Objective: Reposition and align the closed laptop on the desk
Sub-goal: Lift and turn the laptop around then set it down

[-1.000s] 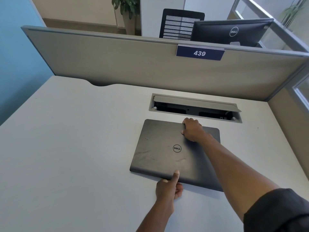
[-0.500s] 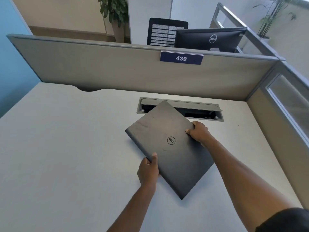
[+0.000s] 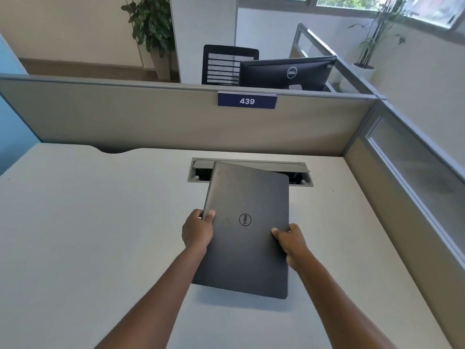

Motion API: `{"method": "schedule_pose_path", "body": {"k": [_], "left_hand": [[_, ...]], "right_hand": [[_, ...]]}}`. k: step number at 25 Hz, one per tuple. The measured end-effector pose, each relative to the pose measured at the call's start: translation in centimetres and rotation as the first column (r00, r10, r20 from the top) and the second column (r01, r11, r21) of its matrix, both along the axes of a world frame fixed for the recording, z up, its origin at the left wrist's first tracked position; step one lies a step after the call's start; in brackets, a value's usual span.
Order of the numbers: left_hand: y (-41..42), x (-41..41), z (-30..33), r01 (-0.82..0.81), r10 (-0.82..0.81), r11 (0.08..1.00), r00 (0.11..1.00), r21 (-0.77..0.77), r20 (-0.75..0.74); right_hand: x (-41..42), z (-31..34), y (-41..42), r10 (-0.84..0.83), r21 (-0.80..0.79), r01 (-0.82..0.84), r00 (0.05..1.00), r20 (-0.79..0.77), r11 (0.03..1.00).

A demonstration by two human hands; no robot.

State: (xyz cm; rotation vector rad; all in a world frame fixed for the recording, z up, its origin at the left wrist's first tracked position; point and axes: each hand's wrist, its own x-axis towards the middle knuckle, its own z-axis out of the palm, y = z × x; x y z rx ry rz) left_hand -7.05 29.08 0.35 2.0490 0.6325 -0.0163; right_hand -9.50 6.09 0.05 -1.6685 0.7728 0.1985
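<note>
- Dark grey and closed, the laptop (image 3: 247, 230) is pinched at its two long edges: the left hand (image 3: 197, 231) has its thumb on the lid and its fingers (image 3: 210, 214) curled round the left edge.
- On the other side the right hand (image 3: 292, 241) clamps the right edge, thumb on top, the remaining fingers hidden underneath.
- Its long axis runs away from the person, tilted slightly, with the lid logo turned sideways.
- Far corners reach over the open cable tray (image 3: 198, 172) set into the desk; the near short edge casts a shadow on the surface below, so that end seems lifted, though contact cannot be told.
- Pale grey and bare around the machine, the desk (image 3: 88, 222) is bounded by a beige partition (image 3: 125, 117) carrying a blue plate marked 439 (image 3: 247, 101).
- Beyond the partition stand a black monitor (image 3: 286, 73), a mesh-backed chair (image 3: 226, 62) and a potted plant (image 3: 151, 26); another plant (image 3: 372, 41) stands by the windows at right.
</note>
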Motion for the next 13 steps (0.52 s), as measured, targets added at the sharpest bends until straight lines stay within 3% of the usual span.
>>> {"method": "schedule_pose_path", "body": {"k": [7, 13], "left_hand": [[0.3, 5.7, 0.7, 0.244, -0.238, 0.914, 0.969, 0.324, -0.057], [-1.0, 10.1, 0.5, 0.384, -0.369, 0.827, 0.922, 0.411, -0.12]], "right_hand": [[-4.8, -2.2, 3.1, -0.085, 0.192, 0.098, 0.994, -0.073, 0.977], [-6.3, -2.8, 6.1, -0.161, 0.246, 0.183, 0.981, -0.109, 0.952]]}}
